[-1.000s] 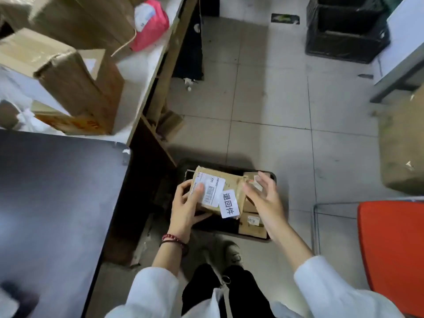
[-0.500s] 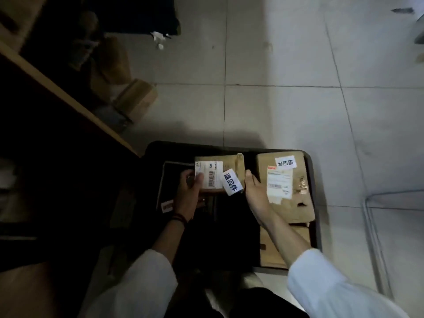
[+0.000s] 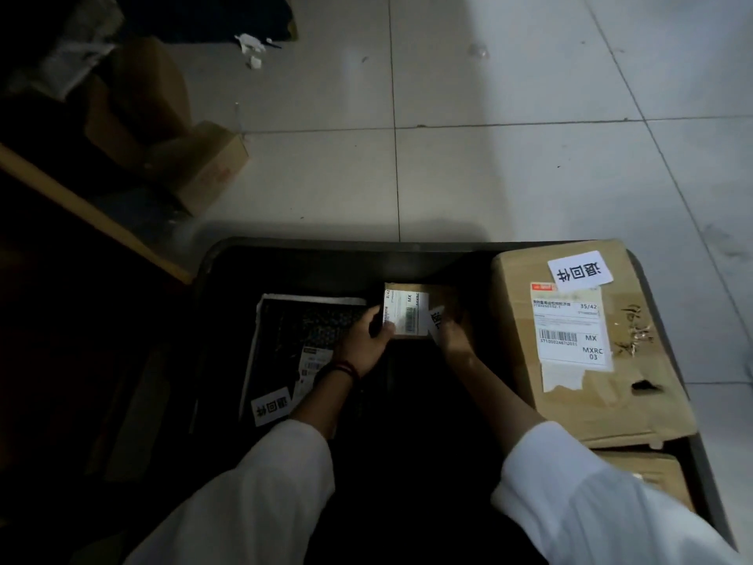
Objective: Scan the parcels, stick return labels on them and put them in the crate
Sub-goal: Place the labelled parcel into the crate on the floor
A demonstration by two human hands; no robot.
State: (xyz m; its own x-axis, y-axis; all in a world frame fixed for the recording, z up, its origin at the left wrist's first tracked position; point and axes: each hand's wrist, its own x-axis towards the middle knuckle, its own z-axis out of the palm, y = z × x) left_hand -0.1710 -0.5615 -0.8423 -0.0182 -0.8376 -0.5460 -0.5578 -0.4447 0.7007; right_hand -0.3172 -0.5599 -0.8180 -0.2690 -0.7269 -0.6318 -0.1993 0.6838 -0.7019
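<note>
My left hand (image 3: 362, 340) and right hand (image 3: 454, 340) hold the small parcel (image 3: 407, 316) low inside the black crate (image 3: 326, 244), fingers curled round its side edges. It is between a black bagged parcel (image 3: 301, 328) on my left and a large labelled box (image 3: 591, 381) on my right.

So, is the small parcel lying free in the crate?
No, the left hand and right hand both hold the small parcel inside the crate.
</note>
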